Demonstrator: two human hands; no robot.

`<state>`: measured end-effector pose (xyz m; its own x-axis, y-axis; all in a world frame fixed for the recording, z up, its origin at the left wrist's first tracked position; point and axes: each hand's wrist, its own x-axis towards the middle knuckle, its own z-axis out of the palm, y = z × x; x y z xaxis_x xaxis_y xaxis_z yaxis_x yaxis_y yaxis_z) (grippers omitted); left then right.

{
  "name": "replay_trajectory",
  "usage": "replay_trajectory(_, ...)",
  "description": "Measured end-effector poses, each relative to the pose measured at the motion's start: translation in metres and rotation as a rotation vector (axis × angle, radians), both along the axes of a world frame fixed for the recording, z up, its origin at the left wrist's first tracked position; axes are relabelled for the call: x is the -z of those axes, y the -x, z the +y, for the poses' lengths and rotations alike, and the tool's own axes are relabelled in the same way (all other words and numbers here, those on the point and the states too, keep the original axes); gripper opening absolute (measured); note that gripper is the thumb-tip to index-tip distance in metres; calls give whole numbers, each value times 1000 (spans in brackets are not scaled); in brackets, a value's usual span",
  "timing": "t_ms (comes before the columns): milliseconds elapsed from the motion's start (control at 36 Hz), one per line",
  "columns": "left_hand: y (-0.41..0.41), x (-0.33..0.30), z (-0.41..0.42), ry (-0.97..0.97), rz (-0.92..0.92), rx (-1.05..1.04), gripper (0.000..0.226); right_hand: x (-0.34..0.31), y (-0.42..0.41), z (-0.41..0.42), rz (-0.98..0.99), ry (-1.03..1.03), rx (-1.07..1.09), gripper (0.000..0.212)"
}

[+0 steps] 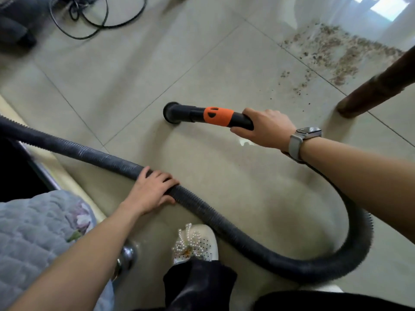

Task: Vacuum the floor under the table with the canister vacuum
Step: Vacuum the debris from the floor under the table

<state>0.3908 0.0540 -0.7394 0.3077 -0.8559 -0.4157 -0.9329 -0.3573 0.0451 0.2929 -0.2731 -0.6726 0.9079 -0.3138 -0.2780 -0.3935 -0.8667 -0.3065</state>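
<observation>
Gripping the black tube (pixel 221 117) with the right hand (pixel 268 129), fingers curled round its back end, just behind the orange band (pixel 218 116). Pointing the tube away to the left of that hand, with the round nozzle (pixel 171 112) touching the floor (pixel 134 70). Wearing a watch (pixel 302 140) on the right wrist.

Holding the ribbed hose (pixel 94 153) with the left hand (pixel 155 187), fingers bent over the top of it. Keeping the two hands well apart, the left one nearer the body, the right one farther out.

Looping behind the right arm, then curving low along the floor and running up under the left hand and off to the left edge.

Lying past the right hand, up and to the right: a patch of brown crumbs (pixel 332 52) on the floor. Standing just right of the right hand: a dark wooden leg (pixel 377 86), foot on the floor.

Lying far beyond the left hand: a tangle of black cord (pixel 98 16), beside a dark blurry shape in the corner.

Showing below the left hand: a white shoe (pixel 195 243) with beads. Sitting left of the left arm: a grey quilted cushion (pixel 33 232).
</observation>
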Motion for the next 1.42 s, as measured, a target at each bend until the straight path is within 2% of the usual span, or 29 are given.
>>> replay_trajectory(167, -38, -8, 3, -93, -183, -205, 56, -4, -9, -2, 46, -124, 49, 35)
replay_trajectory(306, -53, -15, -5, -257, -228, -294, 57, -15, -20, 8, 67, -191, 10, 35)
replay_trajectory(417, -57, -18, -12, -319, -157, -346, 55, -15, -24, 28, 97, -193, -86, 32)
replay_trajectory(583, -51, -23, -31, -383, 113, -535, 60, -15, 4, 29, 120, -152, -120, 32)
replay_trajectory(667, -46, -23, -39, -318, 174, -640, 58, -17, 31, 12, 102, -118, -51, 33)
replay_trajectory(778, -23, -21, -57, 28, 123, -780, 52, -22, 63, -12, 89, -62, 35, 33)
replay_trajectory(861, -4, -25, -76, 274, 76, -685, 63, -24, 75, -20, 96, -40, 63, 33)
replay_trajectory(917, 5, -27, -94, 339, 95, -545, 71, -26, 80, -22, 96, -35, 67, 32)
replay_trajectory(1056, 19, -24, -146, 347, 142, -299, 68, -30, 98, -31, 106, -17, 60, 30)
replay_trajectory(1194, 26, -19, -179, 406, 202, -243, 47, -28, 113, -42, 103, 14, 57, 32)
replay_trajectory(1306, 31, -20, -188, 440, 243, -191, 44, -27, 110, -44, 94, 119, -34, 40)
replay_trajectory(1417, 39, -21, -189, 455, 231, -166, 43, -20, 93, -38, 67, 149, -112, 57)
